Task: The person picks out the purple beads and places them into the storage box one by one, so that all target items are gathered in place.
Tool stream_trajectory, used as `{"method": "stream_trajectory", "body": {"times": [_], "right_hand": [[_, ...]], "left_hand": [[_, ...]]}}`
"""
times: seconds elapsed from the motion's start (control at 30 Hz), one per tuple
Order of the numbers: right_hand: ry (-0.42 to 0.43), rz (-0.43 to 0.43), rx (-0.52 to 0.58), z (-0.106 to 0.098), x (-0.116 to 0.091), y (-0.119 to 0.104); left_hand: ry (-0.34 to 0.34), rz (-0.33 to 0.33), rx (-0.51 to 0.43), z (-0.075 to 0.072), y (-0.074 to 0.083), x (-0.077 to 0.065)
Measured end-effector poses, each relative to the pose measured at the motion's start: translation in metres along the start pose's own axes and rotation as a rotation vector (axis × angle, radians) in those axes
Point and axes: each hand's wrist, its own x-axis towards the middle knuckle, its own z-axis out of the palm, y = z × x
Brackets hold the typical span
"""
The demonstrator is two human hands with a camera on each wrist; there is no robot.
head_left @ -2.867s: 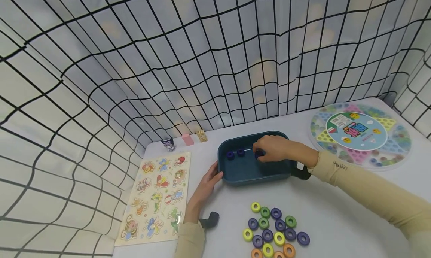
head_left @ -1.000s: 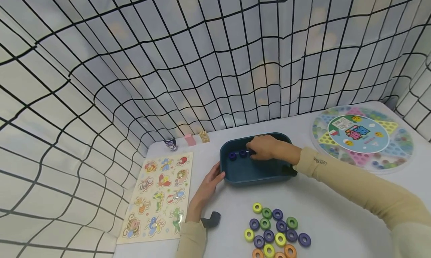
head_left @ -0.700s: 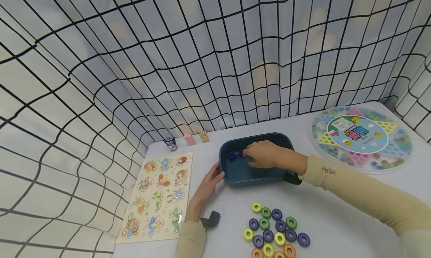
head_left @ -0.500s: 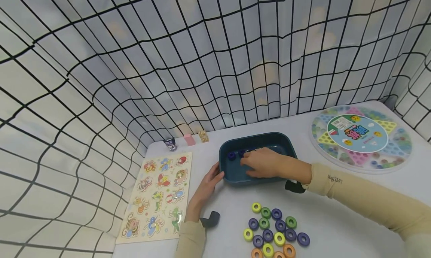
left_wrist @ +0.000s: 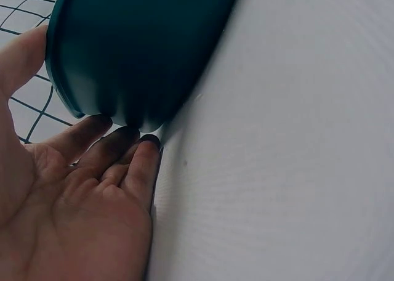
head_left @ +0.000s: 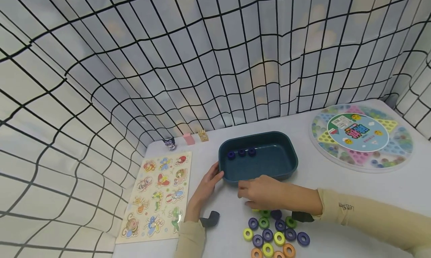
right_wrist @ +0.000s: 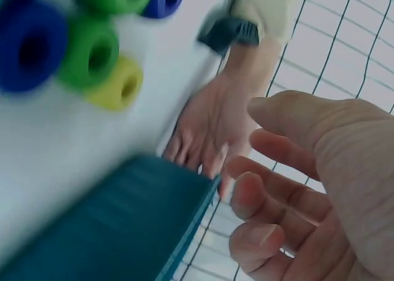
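Observation:
The dark teal tray [head_left: 262,168] holds three dark blue rings [head_left: 251,151] in a row near its far left side. At the tray's left end, my left hand [head_left: 206,185] rests its fingertips and thumb against the outer wall, as the left wrist view also shows. My right hand [head_left: 264,193] is just in front of the tray's near side, above the table. Its fingers are loosely bent with nothing between them in the right wrist view. Purple, green, yellow and orange rings [head_left: 268,235] lie in a loose group nearer me, the farthest partly covered by that hand.
A wooden picture board [head_left: 156,198] lies at the left. Small figures, including a pink block [head_left: 189,139], stand behind it. A round, clear-covered game board [head_left: 360,132] lies at the right. A black grid net [head_left: 235,63] with pale cloth rises behind the table.
My right hand has let go of a dark blue ring beside two others in the tray, then come out over the near rim toward the loose rings. My left hand stays at the tray.

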Motion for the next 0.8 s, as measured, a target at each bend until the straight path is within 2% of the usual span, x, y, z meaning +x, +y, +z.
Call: {"method": "stream_trajectory", "body": {"times": [0.3,0.37,0.63,0.8], "right_hand": [[-0.125,-0.095,0.104,0.022,-0.013,-0.014],[-0.141,-0.108,0.106,0.027,-0.015,-0.015],[-0.169,-0.085,0.089,0.039,-0.016,-0.014],[-0.169,-0.069,0.085,0.041,-0.015,-0.014]], "left_hand": [[0.0,-0.017,-0.005,0.0,0.001,0.001],[-0.004,-0.005,-0.004,0.0,0.0,0.001],[-0.001,0.037,0.027,0.001,-0.002,0.001],[0.01,0.025,0.022,0.001,0.0,0.0]]}}
